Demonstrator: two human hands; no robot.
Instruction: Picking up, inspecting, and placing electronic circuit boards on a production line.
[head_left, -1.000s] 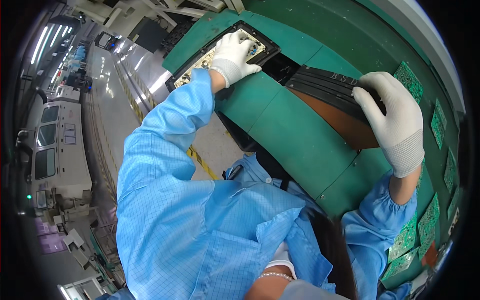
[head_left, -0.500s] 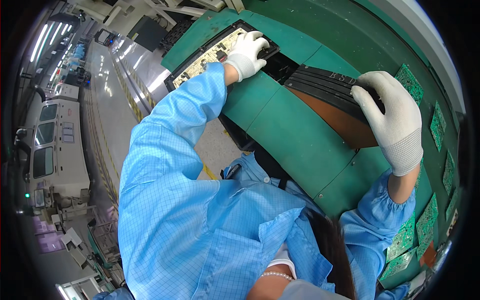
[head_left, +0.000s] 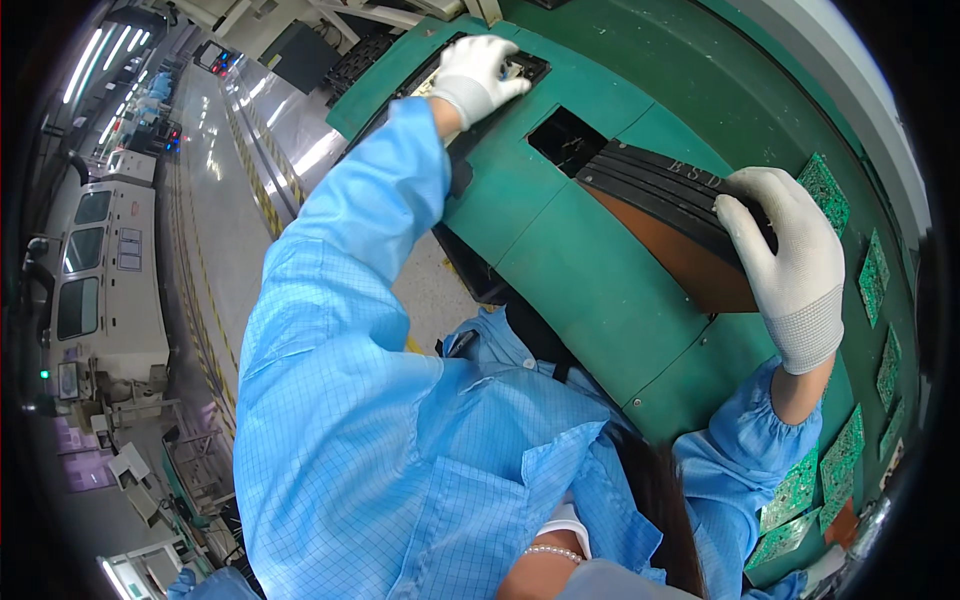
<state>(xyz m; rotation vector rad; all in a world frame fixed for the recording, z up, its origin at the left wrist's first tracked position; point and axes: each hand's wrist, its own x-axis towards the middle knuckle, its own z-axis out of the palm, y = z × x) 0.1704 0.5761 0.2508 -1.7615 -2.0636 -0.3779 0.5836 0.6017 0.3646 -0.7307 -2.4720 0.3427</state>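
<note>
My left hand (head_left: 476, 76), in a white glove, is bent over a black-framed tray (head_left: 538, 66) on the far side of the green bench. Its thumb and fingers curl down onto the tray, and a small dark piece shows between them. Pale circuit board shows beside the hand; my hand and sleeve cover most of it. My right hand (head_left: 792, 240), gloved too, is closed around the right end of a stack of black slabs (head_left: 655, 190) with pale lettering on top. The stack has a brown side (head_left: 668, 250) and stands on the bench.
A dark rectangular opening (head_left: 567, 138) lies in the bench top (head_left: 590, 290), left of the stack. Several green circuit boards (head_left: 843, 455) stand along the right side. At the left, a walkway (head_left: 215, 180) with yellow-black lines runs past a white machine (head_left: 118, 265).
The black-framed tray has shifted away with my left hand, uncovering the bench opening. Left fingers have gone from spread to curled. My right hand keeps its hold on the stack.
</note>
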